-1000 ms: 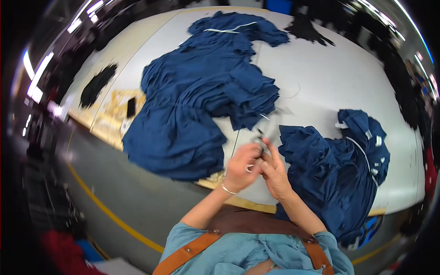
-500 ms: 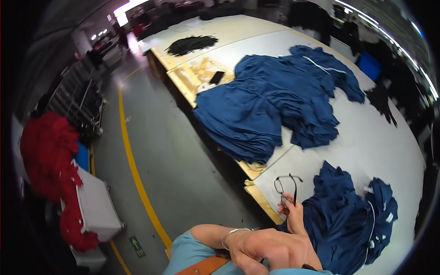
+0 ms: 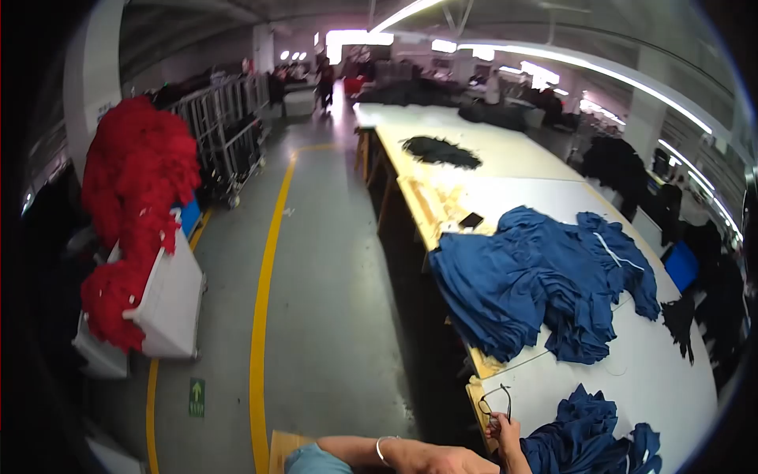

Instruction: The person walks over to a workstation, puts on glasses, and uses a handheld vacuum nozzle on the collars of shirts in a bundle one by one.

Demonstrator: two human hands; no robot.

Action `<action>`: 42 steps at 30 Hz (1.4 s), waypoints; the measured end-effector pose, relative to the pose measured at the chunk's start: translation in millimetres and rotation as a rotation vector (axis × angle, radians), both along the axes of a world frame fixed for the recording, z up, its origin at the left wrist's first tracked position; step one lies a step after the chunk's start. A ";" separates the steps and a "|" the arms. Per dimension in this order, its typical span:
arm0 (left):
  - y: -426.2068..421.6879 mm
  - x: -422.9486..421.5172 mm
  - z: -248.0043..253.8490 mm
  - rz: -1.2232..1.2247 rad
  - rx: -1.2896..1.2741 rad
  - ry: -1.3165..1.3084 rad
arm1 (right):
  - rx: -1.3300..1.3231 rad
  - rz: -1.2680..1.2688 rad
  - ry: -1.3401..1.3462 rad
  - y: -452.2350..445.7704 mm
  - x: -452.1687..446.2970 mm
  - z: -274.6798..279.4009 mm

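Note:
My right hand (image 3: 503, 431) holds a pair of dark-framed eyeglasses (image 3: 509, 405) upright by the lower part, close to the table edge. Across the bottom of the view comes my left hand (image 3: 450, 460), with a bracelet (image 3: 380, 450) on its wrist. It lies over or beside my right forearm; its fingers are cut off by the frame. Right of the eyeglasses lies a crumpled pile of navy cloth (image 3: 580, 430). Farther up the table is a bigger stack of blue garments (image 3: 529, 276) with a white cord on it.
The long white table (image 3: 655, 355) runs ahead on my right, bearing a phone (image 3: 471, 220) and a black bundle (image 3: 440, 151). On the left, red cloth (image 3: 138, 174) spills from a white bin (image 3: 175, 304). A yellow line (image 3: 263, 340) marks the aisle floor. A person (image 3: 325, 83) stands far off.
The view has tilted up and turned left, showing more aisle and room. Both hands now sit lower in view, the left partly out of frame. The eyeglasses stay in my right hand.

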State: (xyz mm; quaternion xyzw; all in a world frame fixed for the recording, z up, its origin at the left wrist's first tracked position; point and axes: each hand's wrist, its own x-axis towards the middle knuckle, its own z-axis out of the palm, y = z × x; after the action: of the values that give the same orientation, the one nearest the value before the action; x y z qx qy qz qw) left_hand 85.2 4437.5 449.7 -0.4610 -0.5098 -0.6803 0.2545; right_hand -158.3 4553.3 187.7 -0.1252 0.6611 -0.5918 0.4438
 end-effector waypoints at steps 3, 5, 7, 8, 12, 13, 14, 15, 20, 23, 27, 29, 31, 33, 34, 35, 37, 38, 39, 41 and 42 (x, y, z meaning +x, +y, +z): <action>5.5 8.4 -23.1 -0.152 0.060 -0.436 | 0.074 0.022 -0.042 16.9 11.3 -8.5; -6.9 8.8 -34.0 -0.078 0.149 -0.753 | 0.092 0.013 0.025 16.6 19.4 6.3; -25.5 -8.0 -49.7 0.163 0.343 -0.732 | 0.106 0.011 0.099 18.0 24.6 16.3; -41.1 -13.4 -56.9 0.255 0.442 -0.722 | 0.112 0.012 0.096 17.6 23.8 14.8; -155.8 -20.1 -3.9 1.113 0.446 -0.532 | 0.086 0.032 -0.038 22.6 22.3 4.4; -194.4 -19.7 22.0 1.179 0.436 -0.523 | 0.088 0.049 -0.033 16.2 22.9 5.3; -233.8 -24.5 48.7 1.212 0.431 -0.504 | 0.097 0.035 -0.039 15.9 24.6 8.9; -259.3 -29.9 83.9 1.324 0.398 -0.493 | 0.126 0.018 -0.044 22.3 25.8 12.5; -339.9 -38.1 52.0 1.720 -0.090 -0.118 | 0.275 0.056 -0.078 37.2 32.3 -8.9; -294.6 -18.5 -178.2 1.877 -0.179 -0.635 | 0.235 0.072 -0.084 39.6 32.5 -9.3; -114.3 66.8 -430.4 1.381 -0.384 -1.705 | 0.167 0.064 -0.077 41.4 24.6 -4.1; -39.7 106.6 -484.4 1.049 -0.539 -2.026 | 0.120 0.068 -0.050 39.0 22.6 -5.1; 2.8 127.3 -503.8 0.854 -0.586 -2.179 | 0.105 0.106 0.000 38.5 20.4 -10.7; 18.8 123.9 -513.2 0.854 -0.533 -2.175 | 0.095 0.130 0.026 42.0 24.0 -11.5; 19.5 118.4 -517.3 0.893 -0.449 -2.128 | 0.112 0.188 0.061 43.0 27.8 -11.7; 13.5 108.1 -517.3 0.924 -0.305 -2.064 | 0.130 0.245 0.101 44.0 29.5 -10.7; 2.5 76.9 -500.8 0.825 0.129 -1.904 | 0.164 0.355 0.195 41.5 28.1 -5.1; -1.6 60.3 -472.3 0.730 0.289 -1.849 | 0.159 0.360 0.204 39.1 30.4 -1.1; -3.6 44.5 -429.2 0.628 0.447 -1.786 | 0.149 0.392 0.180 36.3 34.9 4.7; -2.4 23.8 -376.9 0.444 0.587 -1.609 | 0.153 0.448 0.125 42.0 45.0 15.4; -4.5 17.0 -361.1 0.354 0.636 -1.553 | 0.149 0.472 0.095 44.6 47.8 17.2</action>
State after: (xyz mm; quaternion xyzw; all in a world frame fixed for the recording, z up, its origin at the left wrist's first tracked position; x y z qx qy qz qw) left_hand 102.2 4432.9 88.6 0.3150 -0.3891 -0.8641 0.0530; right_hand -110.5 4597.9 204.9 -0.2707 0.6754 -0.4150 0.5462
